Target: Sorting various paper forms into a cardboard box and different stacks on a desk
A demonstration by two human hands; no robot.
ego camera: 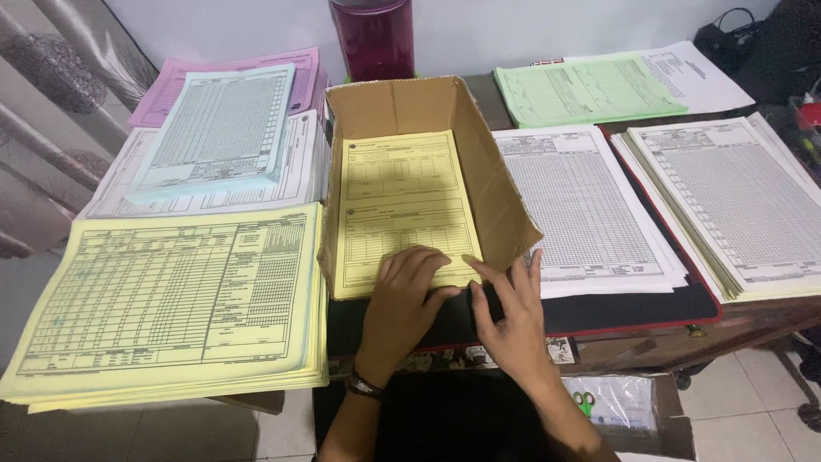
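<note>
An open cardboard box [496,184] lies on the desk with a stack of yellow printed forms [398,205] inside it. My left hand [402,299] rests flat on the near edge of that yellow stack, fingers spread, a watch on its wrist. My right hand [513,312] is beside it, fingertips touching the stack's near right corner by the box's right wall. Neither hand grips anything.
A large yellow form stack [171,299] lies at the left, with white, pale blue [218,128] and pink stacks behind it. White form stacks [581,205] [735,201] and a green one [586,85] lie at the right. A dark red jar [374,38] stands behind the box.
</note>
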